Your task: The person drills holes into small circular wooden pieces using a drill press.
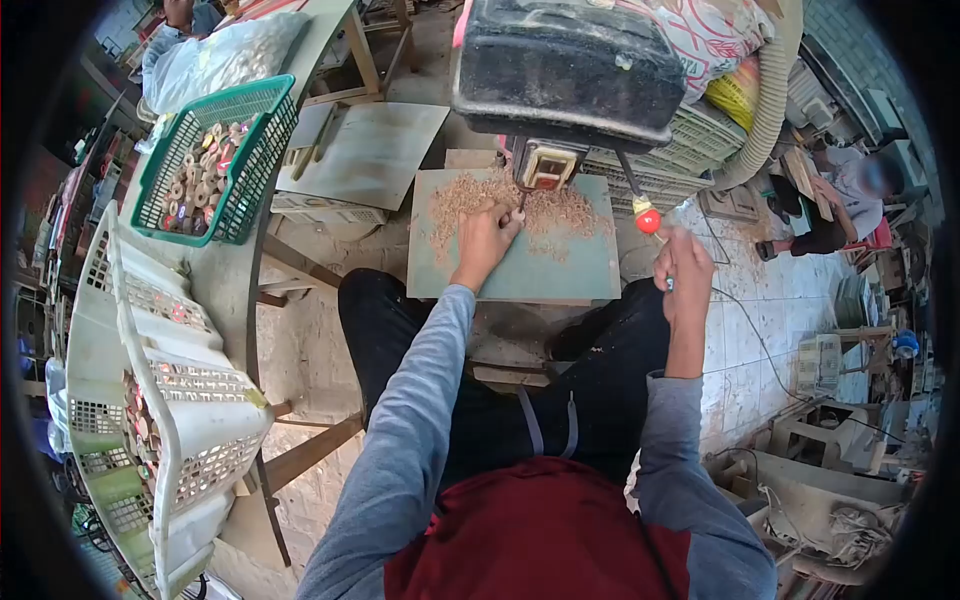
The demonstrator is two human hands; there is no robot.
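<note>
My left hand [484, 243] is on the work board [560, 275], its fingers pinched together beside the drill bit [522, 200] of a drill press [565, 65]. At its fingertips is a small pale piece [517, 215], mostly covered by the fingers. Curled shut, my right hand [686, 265] is just below the red ball knob [648, 220] on the press's lever. A small teal bit [669, 284] shows at its edge; I cannot tell what the fingers hold. Wood shavings [565, 215] are heaped around the bit and over the back of the board.
To the left, a table [235, 290] bears a green basket [240, 190] of small wooden rings and a white crate [205, 400] with similar pieces. A hose [775, 110] and sacks [715, 45] are behind the press. Another person [845, 195] sits at the right with wood.
</note>
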